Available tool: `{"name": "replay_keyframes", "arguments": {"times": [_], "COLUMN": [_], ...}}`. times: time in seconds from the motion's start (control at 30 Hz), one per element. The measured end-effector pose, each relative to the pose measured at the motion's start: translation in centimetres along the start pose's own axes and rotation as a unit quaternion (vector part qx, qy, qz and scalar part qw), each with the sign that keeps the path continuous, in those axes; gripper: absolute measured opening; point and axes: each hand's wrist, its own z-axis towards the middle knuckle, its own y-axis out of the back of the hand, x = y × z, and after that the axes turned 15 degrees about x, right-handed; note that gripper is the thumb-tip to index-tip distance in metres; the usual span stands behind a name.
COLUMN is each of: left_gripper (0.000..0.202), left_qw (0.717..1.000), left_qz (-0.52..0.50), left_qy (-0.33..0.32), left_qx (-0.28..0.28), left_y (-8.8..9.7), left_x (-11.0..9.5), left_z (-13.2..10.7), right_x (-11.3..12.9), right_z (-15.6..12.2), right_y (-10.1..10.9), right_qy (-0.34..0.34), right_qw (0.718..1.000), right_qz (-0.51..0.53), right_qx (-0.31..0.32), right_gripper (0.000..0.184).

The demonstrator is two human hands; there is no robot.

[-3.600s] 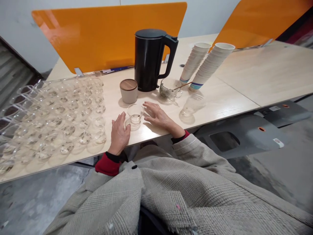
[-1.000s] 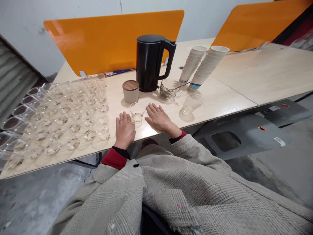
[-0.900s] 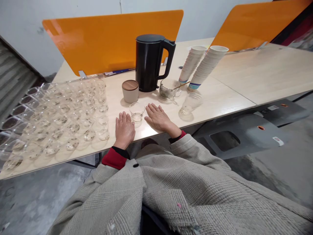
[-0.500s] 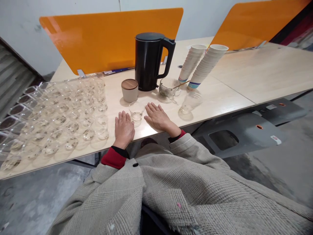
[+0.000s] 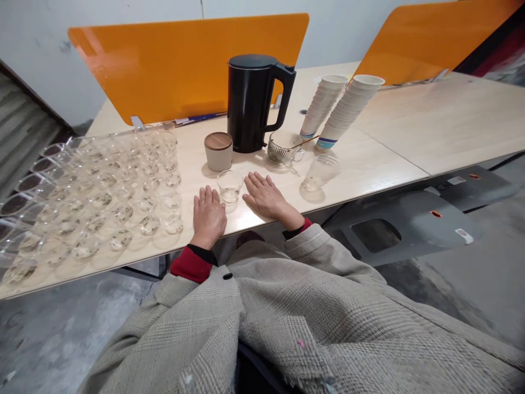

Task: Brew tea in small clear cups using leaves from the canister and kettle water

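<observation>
In the head view, the label (image 5: 464, 236) on the chair (image 5: 422, 221) was too small to read. The cup (image 5: 230, 193) stood on the table (image 5: 389, 164) between the left hand (image 5: 209, 218) and right hand (image 5: 266, 198), both with fingers straight and released. Behind it stood a canister (image 5: 219, 153); the kettle (image 5: 249, 104) hid part of the screen (image 5: 156, 71).

Grey plaid coat (image 5: 279, 290), red cuffs (image 5: 189, 266)

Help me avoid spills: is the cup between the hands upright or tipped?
Upright: the cup stands base down on the table, its open rim facing up.
</observation>
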Motion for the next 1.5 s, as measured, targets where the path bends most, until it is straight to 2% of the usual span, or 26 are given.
{"name": "replay_keyframes", "arguments": {"times": [0.8,1.5], "left_gripper": [0.060,0.059], "left_qw": [0.999,1.000], "left_qz": [0.017,0.018], "left_qy": [0.011,0.009], "left_qx": [0.027,0.024], "left_y": [0.92,0.98], "left_x": [-0.57,-0.65], "left_z": [-0.50,-0.58], "right_x": [0.20,-0.20], "right_z": [-0.19,0.17], "right_y": [0.19,-0.25], "right_qy": [-0.004,0.005], "right_qw": [1.000,1.000], "right_qz": [0.001,-0.004], "right_qx": [0.011,-0.002], "right_gripper": [0.073,0.073]}}
